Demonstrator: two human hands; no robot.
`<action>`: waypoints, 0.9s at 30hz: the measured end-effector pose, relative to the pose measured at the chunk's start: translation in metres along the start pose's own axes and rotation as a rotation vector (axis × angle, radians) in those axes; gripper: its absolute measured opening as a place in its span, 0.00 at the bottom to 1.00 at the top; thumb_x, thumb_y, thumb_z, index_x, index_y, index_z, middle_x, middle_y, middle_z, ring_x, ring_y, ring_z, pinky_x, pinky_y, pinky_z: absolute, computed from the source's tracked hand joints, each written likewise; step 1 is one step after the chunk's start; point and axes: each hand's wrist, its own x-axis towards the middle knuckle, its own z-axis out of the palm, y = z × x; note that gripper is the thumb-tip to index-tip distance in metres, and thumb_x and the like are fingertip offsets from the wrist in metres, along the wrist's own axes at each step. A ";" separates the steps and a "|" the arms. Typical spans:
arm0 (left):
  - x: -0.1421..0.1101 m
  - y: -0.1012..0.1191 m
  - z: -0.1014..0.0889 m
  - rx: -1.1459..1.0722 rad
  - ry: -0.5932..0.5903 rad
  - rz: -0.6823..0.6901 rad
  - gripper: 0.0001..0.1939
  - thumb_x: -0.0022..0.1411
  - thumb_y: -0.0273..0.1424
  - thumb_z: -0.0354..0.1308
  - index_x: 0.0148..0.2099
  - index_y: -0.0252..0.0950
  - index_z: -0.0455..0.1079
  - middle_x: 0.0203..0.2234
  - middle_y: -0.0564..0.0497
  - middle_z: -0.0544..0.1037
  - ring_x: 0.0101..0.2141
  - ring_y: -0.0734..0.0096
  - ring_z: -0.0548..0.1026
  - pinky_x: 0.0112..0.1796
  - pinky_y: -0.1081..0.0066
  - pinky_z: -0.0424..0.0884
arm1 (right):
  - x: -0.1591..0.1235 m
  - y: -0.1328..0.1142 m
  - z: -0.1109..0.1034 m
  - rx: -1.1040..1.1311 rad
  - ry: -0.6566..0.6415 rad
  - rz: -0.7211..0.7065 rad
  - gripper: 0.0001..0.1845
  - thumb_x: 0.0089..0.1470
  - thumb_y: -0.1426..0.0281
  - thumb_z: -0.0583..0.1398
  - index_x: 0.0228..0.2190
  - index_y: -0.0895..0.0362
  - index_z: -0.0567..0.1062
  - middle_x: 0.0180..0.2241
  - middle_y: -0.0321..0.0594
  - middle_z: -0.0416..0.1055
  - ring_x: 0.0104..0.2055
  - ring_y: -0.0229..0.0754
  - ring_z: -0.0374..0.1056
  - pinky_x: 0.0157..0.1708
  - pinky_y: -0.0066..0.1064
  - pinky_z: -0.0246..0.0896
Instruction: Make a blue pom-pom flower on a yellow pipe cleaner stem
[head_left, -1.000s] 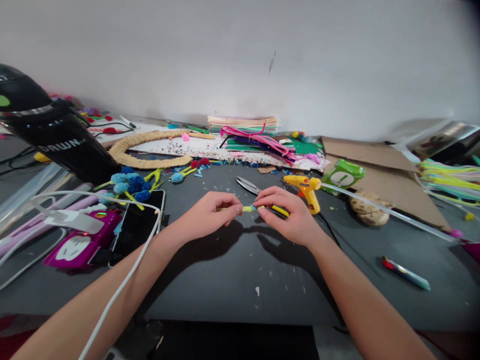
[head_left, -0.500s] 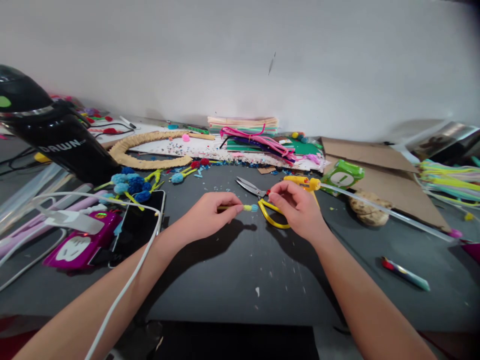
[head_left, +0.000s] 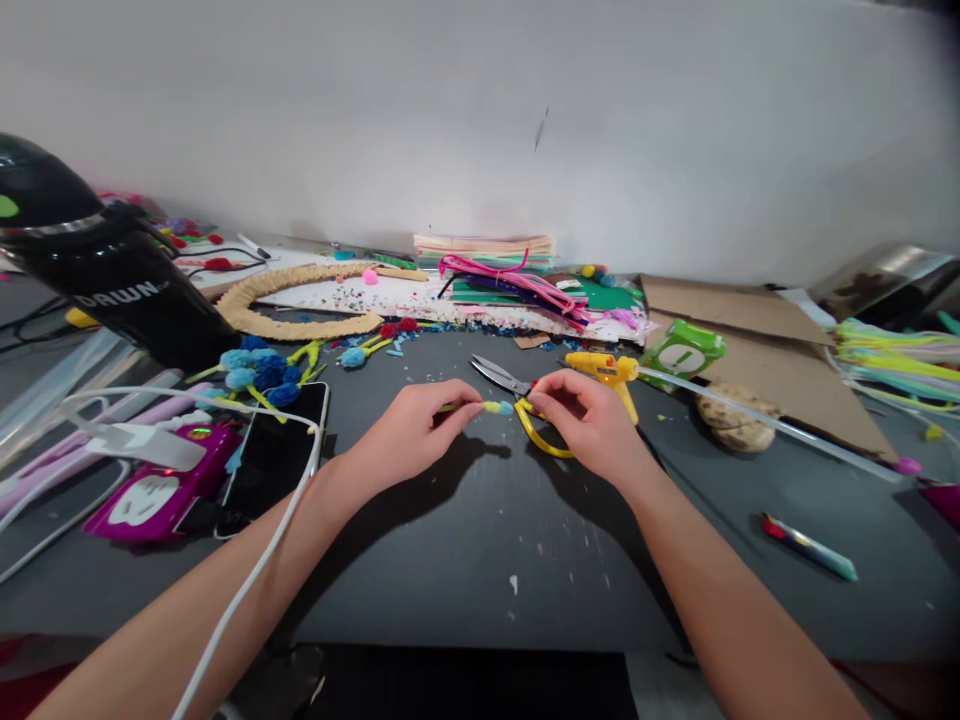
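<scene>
My left hand [head_left: 433,428] is closed in a pinch on a short fuzzy pipe cleaner piece [head_left: 496,408], yellow-green along its length and light blue at the tip. That tip points right, toward my other hand. Thumb and fingers of my right hand [head_left: 583,415] are pressed together just right of the tip; whatever they may hold is hidden. Scissors [head_left: 541,435] with yellow handles lie on the desk, partly behind and under my right hand, blades pointing away to the left. A yellow glue gun [head_left: 600,366] with a long clear stick lies just beyond that hand.
Blue pompom flowers [head_left: 262,370], a phone [head_left: 281,445] and a purple power bank [head_left: 161,490] are on the left, near a black bottle [head_left: 135,280]. A white cable crosses my left forearm. Right: a green pack [head_left: 684,352], cardboard [head_left: 795,370], a lighter-like tube [head_left: 808,547].
My right hand has shifted slightly left, closer to the light blue tip. The pipe cleaner piece has risen a little and tilted in my left hand.
</scene>
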 end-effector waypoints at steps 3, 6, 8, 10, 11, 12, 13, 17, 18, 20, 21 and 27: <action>0.000 -0.002 0.000 0.036 0.009 0.027 0.14 0.68 0.40 0.50 0.42 0.37 0.73 0.31 0.53 0.78 0.30 0.74 0.72 0.31 0.75 0.63 | 0.000 -0.002 0.000 -0.080 -0.021 -0.001 0.16 0.60 0.58 0.58 0.27 0.56 0.74 0.24 0.35 0.69 0.27 0.37 0.64 0.28 0.29 0.59; -0.001 -0.003 0.000 0.085 0.016 0.070 0.13 0.68 0.38 0.50 0.43 0.37 0.72 0.31 0.53 0.77 0.29 0.75 0.72 0.31 0.75 0.63 | 0.000 -0.003 0.001 -0.129 -0.023 -0.130 0.10 0.60 0.63 0.59 0.32 0.55 0.76 0.30 0.37 0.72 0.33 0.38 0.67 0.35 0.31 0.63; -0.001 -0.004 0.000 0.118 0.021 0.101 0.12 0.69 0.36 0.50 0.43 0.37 0.72 0.31 0.53 0.77 0.30 0.75 0.72 0.32 0.76 0.63 | 0.000 -0.004 0.002 -0.123 -0.021 -0.235 0.09 0.60 0.68 0.59 0.41 0.54 0.77 0.39 0.40 0.73 0.41 0.40 0.69 0.44 0.33 0.64; -0.001 -0.005 0.000 0.138 0.024 0.123 0.12 0.69 0.36 0.49 0.43 0.36 0.72 0.31 0.53 0.77 0.30 0.75 0.72 0.33 0.76 0.63 | 0.000 -0.004 0.003 -0.121 -0.020 -0.300 0.13 0.59 0.70 0.59 0.46 0.53 0.76 0.44 0.41 0.72 0.46 0.41 0.68 0.48 0.34 0.63; -0.001 -0.005 0.000 0.143 0.025 0.130 0.12 0.69 0.35 0.49 0.44 0.36 0.71 0.32 0.52 0.77 0.31 0.75 0.72 0.33 0.76 0.63 | 0.000 -0.004 0.003 -0.124 -0.019 -0.316 0.13 0.59 0.71 0.60 0.46 0.52 0.76 0.44 0.41 0.71 0.46 0.41 0.68 0.48 0.34 0.63; -0.001 -0.005 0.000 0.146 0.028 0.135 0.12 0.69 0.35 0.49 0.44 0.36 0.71 0.32 0.52 0.77 0.31 0.74 0.72 0.33 0.75 0.63 | -0.001 -0.004 0.004 -0.129 -0.017 -0.326 0.13 0.58 0.71 0.60 0.46 0.52 0.77 0.44 0.41 0.71 0.47 0.41 0.68 0.49 0.35 0.64; -0.001 -0.005 0.000 0.147 0.031 0.137 0.12 0.69 0.35 0.49 0.44 0.36 0.71 0.32 0.52 0.77 0.31 0.74 0.72 0.33 0.75 0.63 | -0.001 -0.004 0.004 -0.134 -0.013 -0.334 0.14 0.58 0.71 0.60 0.46 0.52 0.77 0.44 0.42 0.71 0.46 0.41 0.68 0.49 0.35 0.64; -0.002 -0.006 0.000 0.153 0.042 0.132 0.12 0.69 0.36 0.49 0.44 0.36 0.71 0.30 0.52 0.77 0.29 0.74 0.72 0.32 0.75 0.63 | -0.003 -0.004 0.004 -0.162 0.015 -0.379 0.15 0.56 0.72 0.61 0.46 0.51 0.77 0.44 0.42 0.71 0.46 0.42 0.68 0.49 0.37 0.65; -0.002 -0.005 -0.001 0.154 0.043 0.128 0.12 0.69 0.36 0.49 0.44 0.36 0.71 0.30 0.52 0.77 0.29 0.74 0.72 0.32 0.75 0.63 | -0.003 -0.003 0.005 -0.168 0.022 -0.392 0.15 0.56 0.72 0.61 0.45 0.51 0.77 0.44 0.42 0.71 0.46 0.42 0.68 0.49 0.38 0.65; -0.003 -0.005 -0.001 0.152 0.046 0.126 0.12 0.69 0.36 0.49 0.44 0.36 0.70 0.30 0.52 0.76 0.29 0.74 0.72 0.32 0.75 0.63 | -0.003 -0.002 0.006 -0.179 0.029 -0.415 0.14 0.56 0.72 0.61 0.45 0.50 0.78 0.44 0.42 0.71 0.47 0.42 0.68 0.48 0.38 0.66; -0.003 -0.004 -0.001 0.150 0.047 0.128 0.12 0.69 0.36 0.49 0.44 0.36 0.70 0.30 0.52 0.76 0.29 0.74 0.72 0.31 0.75 0.63 | -0.003 -0.002 0.007 -0.182 0.030 -0.425 0.14 0.56 0.71 0.61 0.45 0.50 0.78 0.44 0.42 0.71 0.47 0.43 0.68 0.48 0.39 0.66; -0.002 -0.003 -0.001 0.128 0.050 0.117 0.12 0.69 0.36 0.49 0.42 0.36 0.71 0.30 0.53 0.76 0.29 0.75 0.71 0.32 0.75 0.63 | -0.002 0.000 0.010 -0.210 0.011 -0.458 0.14 0.56 0.71 0.61 0.45 0.50 0.77 0.44 0.42 0.71 0.47 0.43 0.68 0.48 0.39 0.67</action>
